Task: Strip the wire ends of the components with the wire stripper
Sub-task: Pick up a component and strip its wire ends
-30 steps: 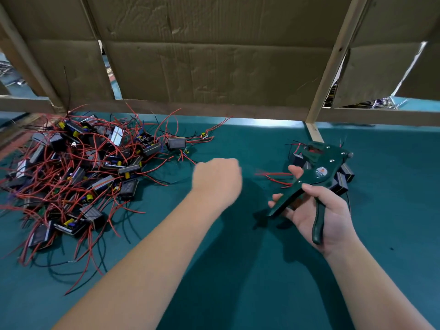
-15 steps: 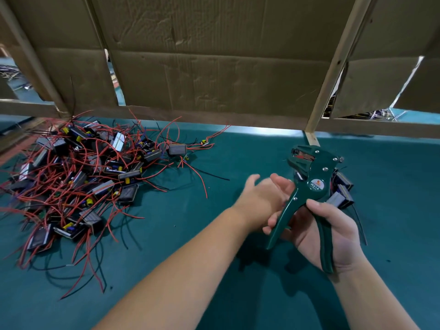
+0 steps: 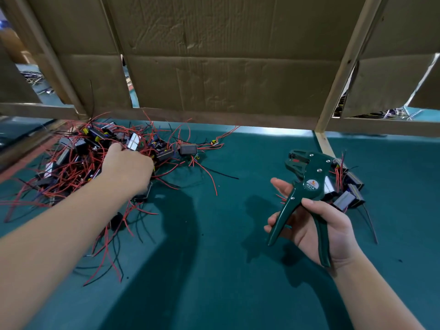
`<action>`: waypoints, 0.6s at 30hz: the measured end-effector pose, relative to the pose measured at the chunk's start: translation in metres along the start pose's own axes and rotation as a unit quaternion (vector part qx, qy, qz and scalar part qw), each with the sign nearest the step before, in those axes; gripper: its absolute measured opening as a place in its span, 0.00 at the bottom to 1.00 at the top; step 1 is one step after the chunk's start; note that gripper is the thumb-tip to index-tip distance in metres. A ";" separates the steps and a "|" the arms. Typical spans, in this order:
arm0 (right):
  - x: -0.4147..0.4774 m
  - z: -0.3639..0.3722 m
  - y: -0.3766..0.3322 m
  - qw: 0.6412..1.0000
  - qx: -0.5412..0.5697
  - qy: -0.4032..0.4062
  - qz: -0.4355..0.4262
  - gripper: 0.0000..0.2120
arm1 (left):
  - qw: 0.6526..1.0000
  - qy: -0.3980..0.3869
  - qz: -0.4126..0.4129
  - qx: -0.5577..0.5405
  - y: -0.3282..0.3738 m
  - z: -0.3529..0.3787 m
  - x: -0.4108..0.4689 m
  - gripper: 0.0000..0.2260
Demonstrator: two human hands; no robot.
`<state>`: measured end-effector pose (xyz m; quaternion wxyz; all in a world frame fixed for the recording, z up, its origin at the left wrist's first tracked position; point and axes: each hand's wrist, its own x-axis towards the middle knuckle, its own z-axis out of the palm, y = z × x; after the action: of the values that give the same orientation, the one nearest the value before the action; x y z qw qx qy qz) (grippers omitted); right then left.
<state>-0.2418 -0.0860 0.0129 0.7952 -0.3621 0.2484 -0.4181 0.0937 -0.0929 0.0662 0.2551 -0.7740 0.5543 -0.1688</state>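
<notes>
A big tangle of small black components with red and black wires [image 3: 71, 163] lies on the green mat at the left. My left hand [image 3: 127, 165] reaches into this pile, palm down; its fingertips are buried among the parts, so any hold is hidden. My right hand [image 3: 316, 227] grips the handles of the green wire stripper [image 3: 309, 184], held upright above the mat with its jaws pointing away from me. Nothing sits in the jaws. A small group of components [image 3: 346, 198] lies just behind the stripper on the right.
The green mat [image 3: 214, 258] covers the table. A cardboard wall on a wooden frame [image 3: 226, 75] closes off the far side, with one slat [image 3: 323, 141] reaching down to the mat near the small group. Loose red wires [image 3: 207, 172] trail from the pile's right edge.
My left hand has left the stripper and swung left into the big pile of components. My right hand keeps the stripper in about the same place.
</notes>
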 end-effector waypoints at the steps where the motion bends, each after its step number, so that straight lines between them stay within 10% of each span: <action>1: 0.000 0.001 0.001 1.000 0.001 -0.002 0.003 0.27 | 1.000 0.024 -0.004 -0.004 -0.002 0.007 -0.001 0.10; 7: -0.003 0.001 0.001 1.000 -0.001 -0.005 0.001 0.28 | 0.990 0.081 -0.044 -0.104 -0.004 0.008 -0.005 0.08; 9: -0.003 -0.001 0.000 1.000 0.001 -0.004 0.007 0.27 | 0.956 0.209 -0.041 -0.202 -0.004 -0.012 -0.015 0.09; 12: -0.003 -0.001 0.001 1.000 0.009 -0.009 0.005 0.27 | 0.854 0.285 0.008 -0.435 0.000 -0.049 -0.034 0.09; 18: -0.005 -0.001 0.002 0.999 0.015 -0.028 -0.002 0.28 | 0.488 -0.068 0.141 -0.859 0.064 -0.065 -0.061 0.17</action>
<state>-0.2446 -0.0811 0.0112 0.8067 -0.3620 0.2188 -0.4127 -0.0106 -0.0648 0.0831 -0.4786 -0.5299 0.5071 0.4827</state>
